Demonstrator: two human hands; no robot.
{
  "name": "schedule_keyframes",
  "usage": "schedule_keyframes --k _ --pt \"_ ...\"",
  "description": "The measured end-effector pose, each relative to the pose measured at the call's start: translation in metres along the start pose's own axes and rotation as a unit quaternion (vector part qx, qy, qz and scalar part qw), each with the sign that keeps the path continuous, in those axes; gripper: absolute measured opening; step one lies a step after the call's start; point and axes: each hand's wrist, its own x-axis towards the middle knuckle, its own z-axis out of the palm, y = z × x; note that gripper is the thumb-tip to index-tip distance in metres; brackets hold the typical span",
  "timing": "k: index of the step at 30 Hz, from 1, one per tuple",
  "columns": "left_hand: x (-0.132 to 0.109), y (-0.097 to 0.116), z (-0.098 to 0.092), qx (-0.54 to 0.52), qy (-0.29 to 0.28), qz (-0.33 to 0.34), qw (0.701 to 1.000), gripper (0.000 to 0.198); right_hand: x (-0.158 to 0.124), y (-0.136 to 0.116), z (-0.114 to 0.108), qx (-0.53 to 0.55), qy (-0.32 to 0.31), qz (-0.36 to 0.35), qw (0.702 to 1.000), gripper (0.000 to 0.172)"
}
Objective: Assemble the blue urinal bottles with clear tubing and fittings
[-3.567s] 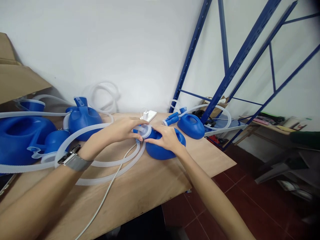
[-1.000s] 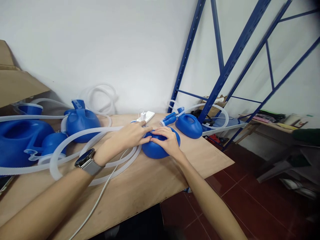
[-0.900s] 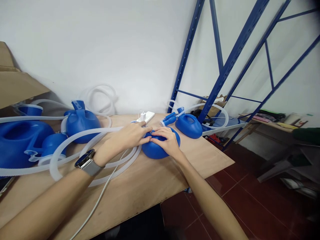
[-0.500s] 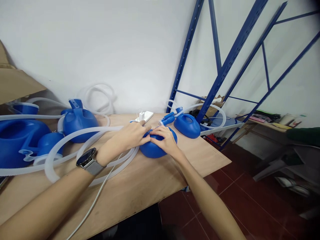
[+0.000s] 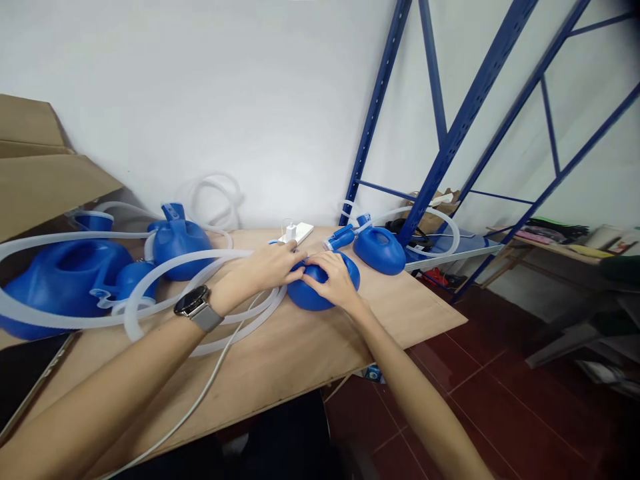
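A blue plastic urinal bottle [image 5: 313, 299] lies on the wooden table [image 5: 400, 310] in front of me. My left hand [image 5: 275, 265], with a watch on its wrist, is closed at the left upper part of this bottle, its fingertips pressed together. From the other side my right hand [image 5: 334, 279] curls over the bottle, thumb and fingers meeting the left fingertips. What exactly the fingertips pinch is hidden. Beside my left forearm, loops of translucent hose [image 5: 270, 310] run across the table. A second blue bottle [image 5: 380, 252] with a capped neck stands just beyond, to the right.
More blue bottles [image 5: 183, 243] with hoses crowd the left side, near an open cardboard box [image 5: 55, 187]. A white power strip [image 5: 303, 231] with a plugged charger lies by the wall. A white cable [image 5: 200, 400] crosses the table. Blue metal shelving [image 5: 435, 187] rises at the right.
The view has shifted slightly left, showing more of the cardboard box and a dark object at lower left. Both hands stay on the same bottle, with little change in the fingers.
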Motion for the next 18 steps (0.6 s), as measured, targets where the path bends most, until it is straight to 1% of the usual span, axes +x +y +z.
schedule_keyframes --k 2,3,5,6,8,11,14,16,18 --pt "-0.004 -0.005 0.0 -0.005 -0.008 -0.004 1.0 0.045 -0.001 0.003 -0.008 -0.018 0.005 -0.013 1.0 0.029" --pt "-0.006 -0.008 -0.001 -0.006 -0.017 -0.005 1.0 0.045 -0.003 0.005 -0.013 -0.036 0.014 -0.006 0.999 0.032" --pt "-0.012 -0.012 -0.005 0.001 -0.028 -0.006 1.0 0.047 -0.009 0.011 -0.023 -0.063 0.018 0.04 0.997 0.038" --pt "-0.015 -0.014 -0.008 0.01 -0.025 -0.006 1.0 0.05 -0.012 0.015 -0.026 -0.066 0.01 0.069 0.995 0.041" --pt "-0.022 -0.016 -0.014 0.037 -0.006 -0.006 0.999 0.056 -0.019 0.02 -0.031 -0.065 -0.015 0.12 0.991 0.046" --pt "-0.04 -0.016 -0.024 0.068 0.018 -0.033 0.997 0.06 -0.024 0.023 -0.03 -0.098 -0.035 0.159 0.982 0.048" --pt "-0.073 -0.011 -0.035 0.047 0.013 -0.117 0.992 0.06 -0.022 0.019 -0.027 -0.142 -0.05 0.178 0.972 0.044" --pt "-0.108 -0.006 -0.039 0.007 -0.017 -0.177 0.984 0.064 -0.02 0.013 -0.026 -0.168 -0.058 0.186 0.966 0.043" --pt "-0.151 0.002 -0.039 -0.01 -0.068 -0.224 0.972 0.064 -0.019 0.005 -0.026 -0.192 -0.067 0.197 0.959 0.045"
